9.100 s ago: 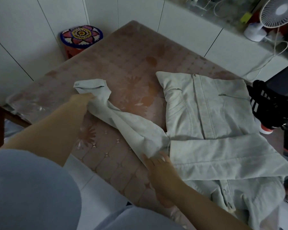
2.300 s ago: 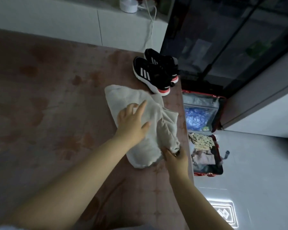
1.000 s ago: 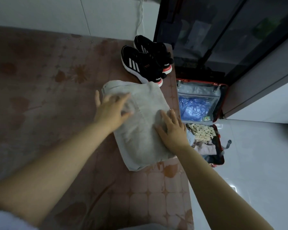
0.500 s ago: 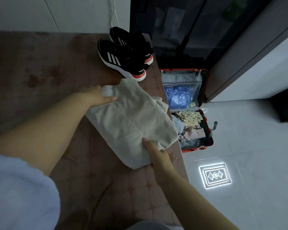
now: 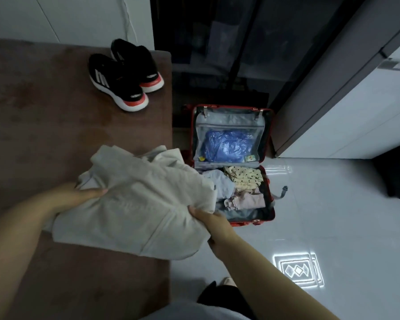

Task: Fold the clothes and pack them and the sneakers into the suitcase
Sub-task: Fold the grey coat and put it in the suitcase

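**Folded jacket held over the table edge, open suitcase just to its right**

The brown-covered table (image 5: 56,116) stands directly left of the suitcase (image 5: 272,212), which lies open on the pale floor. The suitcase's far half holds a blue plastic bag (image 5: 226,146) behind a clear panel. Its near half is already loosely filled with a polka-dot garment (image 5: 245,179) and other clothes.

The folded pale jacket (image 5: 136,204) is left of the suitcase, and its right edge reaches past the table edge and overlaps the suitcase's left rim in my view. I judge it to be light and limp. The folds are already slack at the far side, so it will sag and open if I carry it by its corners alone. I'd keep a hold on both opposite edges, with fingers underneath and thumbs on top, and lower it flat onto the packed clothes.

The black sneakers (image 5: 125,75) sit side by side on the table's far corner, left of and beyond the suitcase, not yet packed. They look stiffer and heavier, and would be easy to lift by the heels.

My left hand (image 5: 79,195) grips the jacket's edge farthest from the suitcase, thumb on top. My right hand (image 5: 213,225) grips the near corner beside the suitcase, fingers curled into the cloth.
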Available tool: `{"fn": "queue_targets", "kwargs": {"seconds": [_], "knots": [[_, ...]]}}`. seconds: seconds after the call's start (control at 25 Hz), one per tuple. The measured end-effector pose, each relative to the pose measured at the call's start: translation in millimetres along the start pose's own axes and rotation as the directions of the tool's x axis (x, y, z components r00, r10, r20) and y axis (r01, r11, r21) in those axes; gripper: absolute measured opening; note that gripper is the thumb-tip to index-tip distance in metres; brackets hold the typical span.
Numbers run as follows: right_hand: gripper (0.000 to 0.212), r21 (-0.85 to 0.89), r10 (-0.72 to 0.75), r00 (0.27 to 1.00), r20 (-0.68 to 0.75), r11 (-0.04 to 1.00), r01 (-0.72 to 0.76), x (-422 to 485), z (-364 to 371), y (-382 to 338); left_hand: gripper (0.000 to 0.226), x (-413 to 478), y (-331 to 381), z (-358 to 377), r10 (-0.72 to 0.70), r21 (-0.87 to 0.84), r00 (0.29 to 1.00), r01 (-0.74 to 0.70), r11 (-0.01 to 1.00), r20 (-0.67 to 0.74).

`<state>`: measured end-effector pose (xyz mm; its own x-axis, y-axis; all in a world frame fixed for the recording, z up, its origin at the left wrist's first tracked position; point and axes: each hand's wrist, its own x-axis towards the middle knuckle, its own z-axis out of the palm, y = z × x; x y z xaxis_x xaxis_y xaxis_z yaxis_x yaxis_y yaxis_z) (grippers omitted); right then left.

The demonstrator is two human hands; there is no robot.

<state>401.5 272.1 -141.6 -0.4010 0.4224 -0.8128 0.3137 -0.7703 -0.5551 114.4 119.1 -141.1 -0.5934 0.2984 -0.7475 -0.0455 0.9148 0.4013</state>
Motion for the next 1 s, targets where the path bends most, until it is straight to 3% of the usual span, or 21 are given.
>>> {"fn": "queue_targets", "kwargs": {"seconds": [0.08,0.16,0.24,0.48,0.6,0.76,0.88,0.96,1.0], "knots": [[0.029,-0.005,0.027,0.998,0.06,1.0,-0.027,-3,-60,-13,0.065,-53,32,56,0.0,-0.078,0.999,-0.003,0.997,-0.032],[0.011,0.029,0.013,0.998,0.057,0.999,-0.015,-7,-127,-31,0.075,-83,63,113,0.061,-0.095,0.996,-0.068,0.993,-0.067],[0.008,0.065,-0.016,1.0,0.008,0.998,0.015,-9,-191,-52,0.077,-109,95,169,0.057,-0.045,0.994,-0.061,0.997,-0.09],[0.066,0.026,0.058,0.997,-0.057,0.998,-0.057,37,-288,-80,0.057,-89,159,256,0.081,-0.049,0.995,-0.084,0.995,-0.055],[0.049,0.069,0.13,0.987,-0.093,0.99,-0.124,68,-305,-85,0.056,-54,171,277,0.03,-0.04,1.0,-0.03,0.999,-0.001],[0.04,-0.011,0.174,0.985,0.013,0.985,-0.173,105,-322,-99,0.059,0,178,308,-0.049,-0.036,0.995,0.052,0.998,0.085],[0.066,-0.209,0.225,0.974,-0.006,0.953,-0.221,161,-329,-106,0.052,56,183,333,-0.07,-0.039,0.992,0.075,0.996,0.101],[0.085,-0.32,0.166,0.979,-0.117,0.927,-0.195,224,-330,-99,0.066,110,185,355,-0.09,-0.04,0.992,0.094,0.995,0.084],[0.084,-0.377,0.141,0.978,-0.156,0.906,-0.191,260,-329,-95,0.076,141,183,369,-0.114,-0.032,0.991,0.117,0.993,0.07]]}}
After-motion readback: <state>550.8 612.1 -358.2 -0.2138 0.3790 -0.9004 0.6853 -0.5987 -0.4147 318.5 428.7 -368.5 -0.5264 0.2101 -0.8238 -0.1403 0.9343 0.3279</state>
